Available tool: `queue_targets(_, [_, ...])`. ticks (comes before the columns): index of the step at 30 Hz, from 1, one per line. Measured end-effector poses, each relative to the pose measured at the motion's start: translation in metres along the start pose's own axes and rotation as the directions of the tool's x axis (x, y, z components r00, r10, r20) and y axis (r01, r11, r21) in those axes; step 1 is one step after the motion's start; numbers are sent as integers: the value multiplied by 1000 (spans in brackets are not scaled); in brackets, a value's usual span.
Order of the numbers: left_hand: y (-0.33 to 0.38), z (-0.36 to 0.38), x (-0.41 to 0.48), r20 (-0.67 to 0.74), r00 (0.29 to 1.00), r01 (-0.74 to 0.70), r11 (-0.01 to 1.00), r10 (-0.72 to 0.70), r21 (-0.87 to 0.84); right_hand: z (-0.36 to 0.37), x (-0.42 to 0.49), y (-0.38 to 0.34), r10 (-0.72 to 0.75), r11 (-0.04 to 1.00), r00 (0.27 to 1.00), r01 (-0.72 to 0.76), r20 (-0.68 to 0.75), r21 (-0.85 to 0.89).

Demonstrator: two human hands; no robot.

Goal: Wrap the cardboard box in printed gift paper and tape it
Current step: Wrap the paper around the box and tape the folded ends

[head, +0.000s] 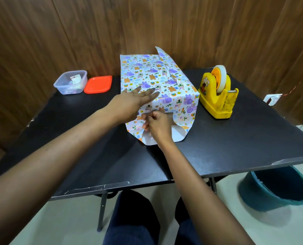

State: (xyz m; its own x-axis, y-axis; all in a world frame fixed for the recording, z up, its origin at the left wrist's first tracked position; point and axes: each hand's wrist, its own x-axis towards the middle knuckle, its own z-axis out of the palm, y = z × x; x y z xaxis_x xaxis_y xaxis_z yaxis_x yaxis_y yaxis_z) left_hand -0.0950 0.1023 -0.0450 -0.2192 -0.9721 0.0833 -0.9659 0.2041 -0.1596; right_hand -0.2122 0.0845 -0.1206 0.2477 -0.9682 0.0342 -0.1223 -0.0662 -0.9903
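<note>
Head view of a black table (218, 147) set against a wood-panelled wall (58, 32). A box (152, 76) covered in gift paper (188, 106) printed with purple, orange and green cartoon figures stands near the middle of the table, its long side running away from the viewer. The paper lies smooth over the top and right side; at the far end a loose flap stands up, and at the near end the paper hangs open, its white underside showing where it curls onto the table. The left hand (134, 101) lies flat, fingers spread wide, pressing on the near left part of the box top. The right hand (158, 125) is at the near end face, fingers curled and pinched narrow on the paper edge there; whether a piece of tape sits between the fingertips cannot be told. A yellow tape dispenser (218, 96) carrying a roll of tape stands just right of the box, apart from it. To the left, well apart, sit a clear plastic tub (71, 82) with small items inside and, touching it, its red lid (98, 84). A blue bin (274, 190) stands on the floor below the table's right corner.
</note>
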Motion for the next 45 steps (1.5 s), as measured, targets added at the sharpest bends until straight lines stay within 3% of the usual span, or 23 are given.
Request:
queue_targets(5, [1, 0, 0, -2, 1000, 4, 1000, -4, 25, 10, 9, 12, 14, 986, 986, -41, -165, -160])
queue_targets(11, [6, -2, -3, -10, 1000, 7, 999, -6, 53, 6, 17, 17, 44, 954, 968, -114, -248, -276])
queue_targets(19, [5, -3, -3, -11, 1000, 20, 999, -19, 40, -11, 17, 15, 75, 939, 985, -122, -156, -321])
queue_targets(25, [8, 15, -3, -227, 974, 17, 1000, -17, -2, -20, 16, 14, 111, 951, 988, -138, -112, -275])
queue_targets(29, [9, 7, -4, -118, 993, 34, 995, -22, 98, -28, 3, 4, 140, 964, 989, -145, -40, -221])
queue_targets(31, [4, 0, -3, 4, 1000, 10, 993, -11, 119, -39, -6, -7, 54, 984, 998, -55, -11, -172])
queue_targets(34, [-8, -12, -2, 166, 986, 31, 978, 4, -207, -68, -11, -23, -257, 950, 943, 206, -213, -234])
queue_targets(36, [-16, -13, -1, 121, 989, 126, 904, -83, -409, -93, -1, -26, -384, 913, 828, 275, -410, -300])
queue_targets(37, [-18, -9, 1, 96, 979, 202, 840, -178, -504, -104, 6, -24, -379, 920, 794, 265, -475, -291])
queue_targets(38, [-20, -6, 2, 103, 955, 278, 725, -277, -630, -112, 14, -22, -333, 939, 794, 231, -509, -255])
queue_targets(39, [-22, 0, 3, 142, 926, 322, 534, -350, -782, -115, 20, -17, -254, 966, 823, 187, -508, -179])
queue_targets(41, [-28, 16, 8, 264, 876, 330, 102, -404, -938, -116, 28, -10, -21, 997, 927, 46, -375, 59])
queue_targets(42, [-26, 19, 8, 293, 861, 311, -26, -415, -950, -115, 29, -7, 91, 983, 958, -43, -271, 177])
queue_targets(45, [-19, 23, 2, 283, 840, 235, -160, -464, -959, -117, 32, 0, 242, 940, 964, -204, -113, 275])
